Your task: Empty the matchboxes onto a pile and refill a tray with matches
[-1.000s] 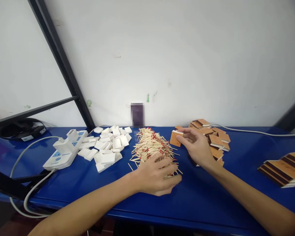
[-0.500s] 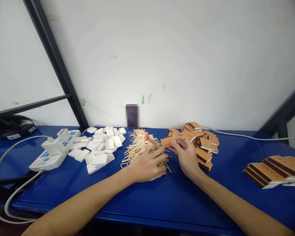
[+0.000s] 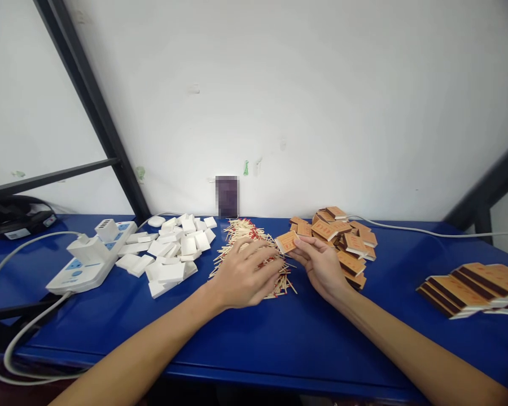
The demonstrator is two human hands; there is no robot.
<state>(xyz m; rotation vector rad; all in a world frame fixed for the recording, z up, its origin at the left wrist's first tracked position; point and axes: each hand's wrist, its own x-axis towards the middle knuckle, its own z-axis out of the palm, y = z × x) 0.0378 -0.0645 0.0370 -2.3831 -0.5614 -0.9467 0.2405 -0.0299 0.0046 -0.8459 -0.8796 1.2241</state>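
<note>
My left hand (image 3: 244,270) rests palm down on a heap of red-tipped matchsticks (image 3: 242,234) in the middle of the blue table (image 3: 305,332), its fingers curled over the sticks. My right hand (image 3: 319,262) is just right of the heap and pinches an orange matchbox sleeve (image 3: 286,241) between thumb and fingers. Behind my right hand lies a pile of orange matchbox sleeves (image 3: 347,237).
A pile of white inner trays (image 3: 173,251) lies left of the matches. Further left sit a white power strip (image 3: 93,254) with plugs and grey cables (image 3: 21,332). Stacked finished matchboxes (image 3: 474,287) lie at the far right. A white wall and black frame bars stand behind.
My right hand has brought the orange sleeve from the sleeve pile leftward to the matchstick heap. My left hand has shifted further up onto the heap. The camera has panned slightly right.
</note>
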